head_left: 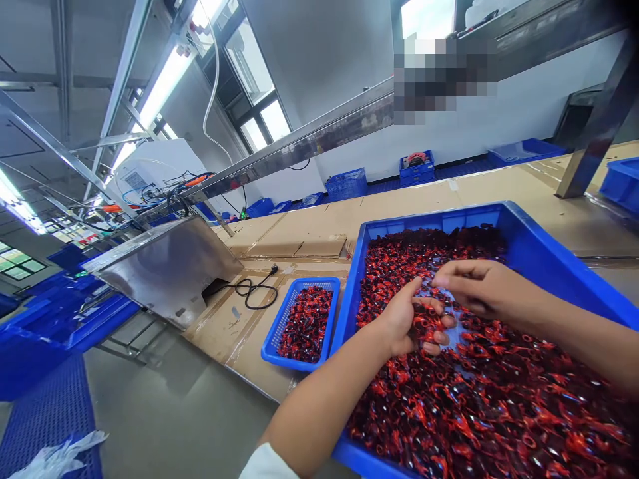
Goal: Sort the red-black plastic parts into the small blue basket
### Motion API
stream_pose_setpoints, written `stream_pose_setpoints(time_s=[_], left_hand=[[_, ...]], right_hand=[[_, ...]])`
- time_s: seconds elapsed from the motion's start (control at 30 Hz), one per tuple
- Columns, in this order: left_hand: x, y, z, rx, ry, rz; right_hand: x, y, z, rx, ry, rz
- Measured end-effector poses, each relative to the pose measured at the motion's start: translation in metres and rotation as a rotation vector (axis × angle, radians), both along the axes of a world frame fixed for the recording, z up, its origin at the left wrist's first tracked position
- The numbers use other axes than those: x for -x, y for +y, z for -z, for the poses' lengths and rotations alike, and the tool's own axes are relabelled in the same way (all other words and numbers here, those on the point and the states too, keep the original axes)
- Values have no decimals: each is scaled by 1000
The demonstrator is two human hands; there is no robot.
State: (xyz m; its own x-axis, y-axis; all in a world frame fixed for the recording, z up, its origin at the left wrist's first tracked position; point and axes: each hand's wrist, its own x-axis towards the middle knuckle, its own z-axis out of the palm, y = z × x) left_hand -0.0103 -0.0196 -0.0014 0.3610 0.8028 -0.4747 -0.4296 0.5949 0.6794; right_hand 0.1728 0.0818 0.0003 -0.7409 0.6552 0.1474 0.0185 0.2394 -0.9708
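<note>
A big blue tray [544, 256] on the cardboard-covered bench is heaped with several small red-and-black wire pieces [479, 406]. My left hand [407, 322] is cupped in the middle of the tray and closed on a bunch of these pieces [426, 324]. My right hand [479, 286] hovers just above and to the right of it, fingers stretched out flat toward the left hand, with nothing visibly in it. A bare patch of tray floor shows under the two hands.
A small blue basket [279, 332] with more red-and-black pieces sits left of the tray. A steel chute [167, 269] and a black power cord [257, 289] lie beyond it. Blue crates [417, 166] line the far wall; a steel post [594, 126] stands at right.
</note>
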Motion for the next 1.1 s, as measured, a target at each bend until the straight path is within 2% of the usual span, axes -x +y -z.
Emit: stream_pose_setpoints(time_s=[0.07, 0.2, 0.3, 0.43, 0.63, 0.9, 1.1], left_hand=[[0, 2, 1, 0, -3, 10], [1, 4, 2, 23, 7, 60], [3, 3, 1, -5, 16, 73], [4, 1, -3, -41, -60, 35], [3, -2, -11, -32, -142, -108], [2, -3, -13, -236, -156, -122], [4, -7, -12, -389, -125, -60]], right_hand=[[0, -6, 3, -161, -44, -43], [-2, -13, 5, -629, -74, -122], [0, -15, 6, -762, -64, -75], [0, -20, 2, -836, -61, 87], [-11, -25, -10, -914, 84, 271], [-17, -25, -22, -996, 138, 449], [-19, -17, -18, -911, 157, 498]])
